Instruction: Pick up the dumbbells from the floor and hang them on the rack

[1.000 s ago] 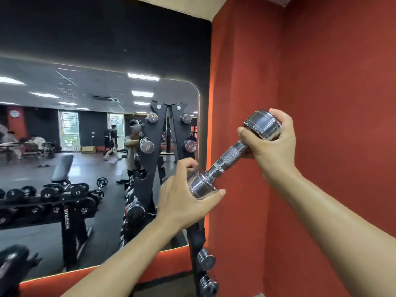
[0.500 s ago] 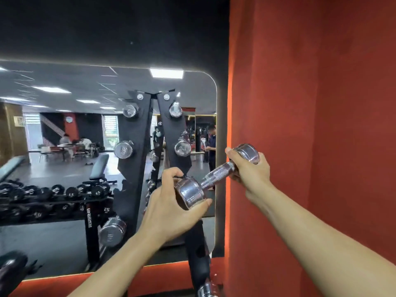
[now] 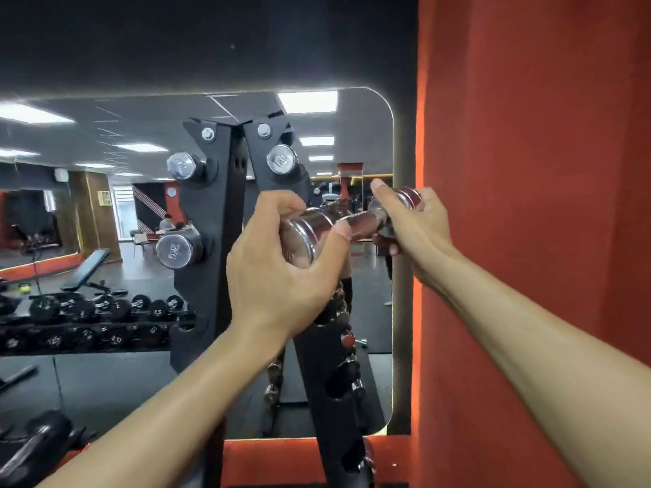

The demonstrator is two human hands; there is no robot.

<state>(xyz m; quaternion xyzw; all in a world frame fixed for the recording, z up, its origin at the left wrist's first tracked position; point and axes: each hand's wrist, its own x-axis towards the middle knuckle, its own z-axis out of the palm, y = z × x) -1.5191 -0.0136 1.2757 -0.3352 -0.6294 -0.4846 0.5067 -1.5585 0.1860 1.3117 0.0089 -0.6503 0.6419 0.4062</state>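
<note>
Far left, in the mirror (image 3: 352, 311): low rack of black dumbbells (image 3: 105, 308), not part of this job.

Black upright rack (image 3: 215, 283) at centre-left; its left edge carries two chrome dumbbells, the lower stamped 2KG (image 3: 179, 250); one more sits at the top of the right edge (image 3: 281, 159).

Left grip (image 3: 281, 272): fingers and thumb clenched round the near head of the chrome dumbbell (image 3: 318, 228).

That dumbbell is off the floor, held in the air just in front of the rack's right edge, below the top one and about level with the 2KG piece; bar close to horizontal, far end slightly higher.

Right grip (image 3: 414, 223): fingers wrapped round the far head, close to the red wall (image 3: 528, 206).

Judged step: pick-up done, hanging in hand; not yet seated.

Next move calls for lining the bar up with a free notch on the right edge and lowering it in; the notch is hidden behind the left grip, so I cannot tell how close it is; both grips should let go only once the rack takes the weight.
</note>
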